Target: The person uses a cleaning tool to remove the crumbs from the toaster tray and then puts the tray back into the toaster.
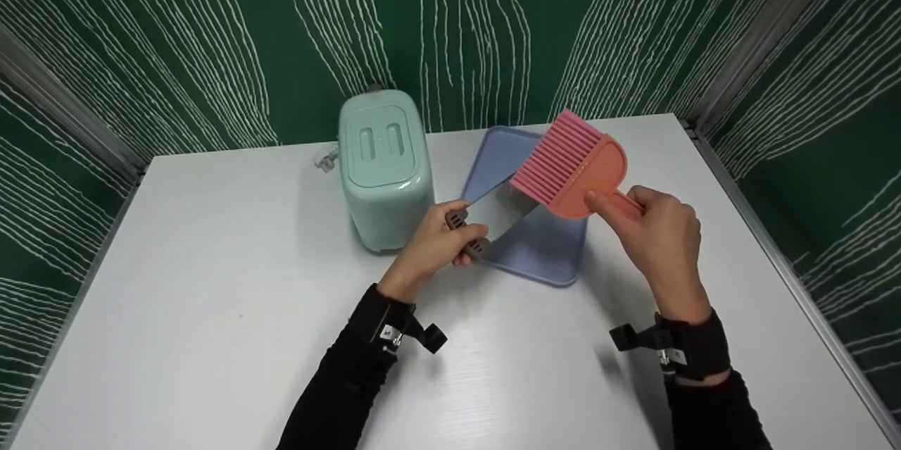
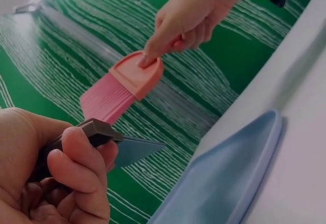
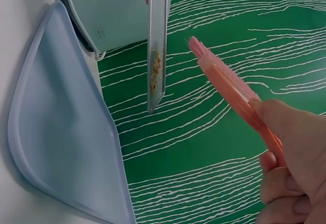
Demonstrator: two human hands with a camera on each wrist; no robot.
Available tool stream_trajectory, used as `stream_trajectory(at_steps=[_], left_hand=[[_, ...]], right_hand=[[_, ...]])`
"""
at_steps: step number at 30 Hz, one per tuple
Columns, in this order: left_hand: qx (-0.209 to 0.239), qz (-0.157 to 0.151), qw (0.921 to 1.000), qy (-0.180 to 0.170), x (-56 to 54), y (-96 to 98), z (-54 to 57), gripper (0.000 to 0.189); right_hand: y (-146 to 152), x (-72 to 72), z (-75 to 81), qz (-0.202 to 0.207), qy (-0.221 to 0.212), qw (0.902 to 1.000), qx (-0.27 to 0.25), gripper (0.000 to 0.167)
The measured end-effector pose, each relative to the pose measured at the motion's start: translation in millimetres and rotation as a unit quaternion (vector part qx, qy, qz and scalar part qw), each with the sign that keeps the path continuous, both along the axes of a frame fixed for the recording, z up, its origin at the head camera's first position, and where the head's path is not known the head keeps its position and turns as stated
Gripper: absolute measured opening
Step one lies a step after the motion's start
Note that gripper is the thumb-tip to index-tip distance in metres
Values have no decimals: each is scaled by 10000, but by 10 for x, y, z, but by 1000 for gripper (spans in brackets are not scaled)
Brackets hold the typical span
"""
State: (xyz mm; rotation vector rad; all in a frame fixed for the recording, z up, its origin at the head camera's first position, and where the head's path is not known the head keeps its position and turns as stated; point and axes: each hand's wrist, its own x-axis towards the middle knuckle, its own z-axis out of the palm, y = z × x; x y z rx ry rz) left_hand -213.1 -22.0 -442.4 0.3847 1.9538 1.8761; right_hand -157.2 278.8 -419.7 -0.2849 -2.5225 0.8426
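My left hand [image 1: 438, 240] grips the dark slotted handle of a metal dough scraper [image 1: 498, 210] with raised side edges. Brownish crumbs [image 3: 156, 70] lie on its blade in the right wrist view. In my right hand [image 1: 660, 233] is a brush [image 1: 588, 179] with pink bristles and an orange body, its short handle pinched by thumb and fingers. In the head view the bristles overlap the blade's far end; from the right wrist they stand apart from it. Both tools are held above a blue tray [image 1: 542, 263] on the white table.
Left of the tray stands a mint-green toaster [image 1: 386, 214] with two slot shapes on top. A pale plug or cord end [image 1: 326, 160] shows beside it. Green panels [image 1: 394, 34] with white wavy lines rise behind the white table [image 1: 211, 281] and along its sides.
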Motion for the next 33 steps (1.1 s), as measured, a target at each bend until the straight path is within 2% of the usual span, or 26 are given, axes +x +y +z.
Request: stream_trajectory(at_steps=[3,10,13,19,24,33], left_hand=[[-14,11,10000,30,0,-1,-3,36],[5,-25,10000,-55,0,-11,19,38],[28,-27,10000,-39,0,-10,31,32],[24,36,10000,44,-4,1,38,15],[1,81,10000,55,-6,6,38,21],[-55,53,9999,117,-6,-9,35,25]], right_hand=[[-37,10,16,143,-73,9999,-26,60],[-159,35,31,957,-187,9952,130,63],[-172,37,19,1125,-260,9930,247,67],[-157,42,2,1198,-401,9912,407,69],[-125,32,-20,1198,-381,9899,652,69],[-44,-1,-86,1121,-99,9889,966,69]])
